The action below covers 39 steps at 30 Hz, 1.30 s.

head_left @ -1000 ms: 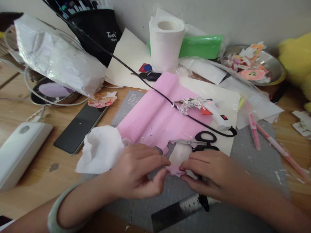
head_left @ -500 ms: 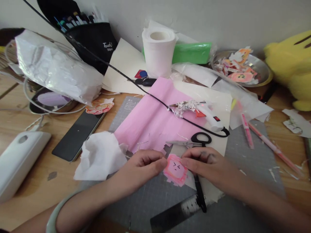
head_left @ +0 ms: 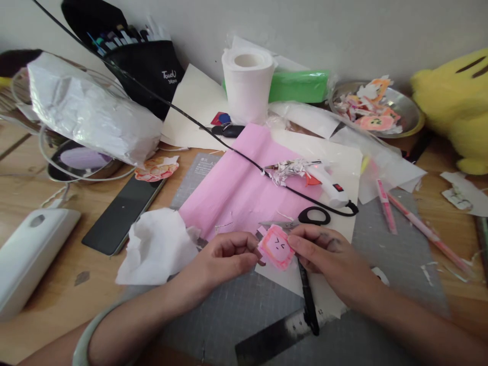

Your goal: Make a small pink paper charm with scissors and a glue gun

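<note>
A small pink paper cutout (head_left: 277,247) with a drawn face is held between both hands, just above the grey cutting mat (head_left: 244,310). My left hand (head_left: 223,260) pinches its left edge with curled fingers. My right hand (head_left: 330,259) pinches its right edge. Behind them lies a pink paper sheet (head_left: 247,185) with black-handled scissors (head_left: 305,218) and a white glue gun (head_left: 324,180) on it. A black pen (head_left: 307,300) lies under my right hand.
A metal ruler (head_left: 278,335) lies at the mat's front. A crumpled white tissue (head_left: 156,246), a phone (head_left: 122,208) and a white device (head_left: 30,254) are at left. A toilet roll (head_left: 248,84), marker bag (head_left: 145,68), metal bowl of scraps (head_left: 375,109) and yellow plush (head_left: 455,101) stand behind.
The cutout was hidden face-down between my fingers, then turned to show its face. Both hands have lifted it slightly up and away. The view tilted upward.
</note>
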Tool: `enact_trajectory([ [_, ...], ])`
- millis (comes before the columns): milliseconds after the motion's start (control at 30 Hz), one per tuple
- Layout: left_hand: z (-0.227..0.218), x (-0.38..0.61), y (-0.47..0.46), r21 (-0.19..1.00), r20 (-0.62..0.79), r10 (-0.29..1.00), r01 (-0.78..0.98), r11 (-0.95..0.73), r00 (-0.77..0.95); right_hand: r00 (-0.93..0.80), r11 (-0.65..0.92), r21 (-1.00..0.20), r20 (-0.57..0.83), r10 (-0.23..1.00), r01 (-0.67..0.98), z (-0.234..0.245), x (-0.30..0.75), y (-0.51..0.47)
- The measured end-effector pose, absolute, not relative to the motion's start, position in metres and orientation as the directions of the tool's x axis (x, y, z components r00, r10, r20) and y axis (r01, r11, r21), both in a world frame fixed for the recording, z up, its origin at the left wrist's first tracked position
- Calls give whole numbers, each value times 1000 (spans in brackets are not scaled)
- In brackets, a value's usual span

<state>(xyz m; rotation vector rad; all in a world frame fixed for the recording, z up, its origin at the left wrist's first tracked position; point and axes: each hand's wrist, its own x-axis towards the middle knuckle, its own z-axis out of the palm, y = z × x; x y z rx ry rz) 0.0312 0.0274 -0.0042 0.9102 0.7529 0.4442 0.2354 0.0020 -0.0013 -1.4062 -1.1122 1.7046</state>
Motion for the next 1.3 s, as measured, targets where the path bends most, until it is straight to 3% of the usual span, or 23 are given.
enact_trajectory([
  [733, 1, 36, 31, 834, -475, 611, 103, 542, 633, -239, -430, -901, -431, 870, 55, -2, 236, 3],
  [1300, 0, 35, 31, 838, -438, 642, 29, 544, 629, -239, -425, -902, -429, 871, 74, -2, 235, 3],
])
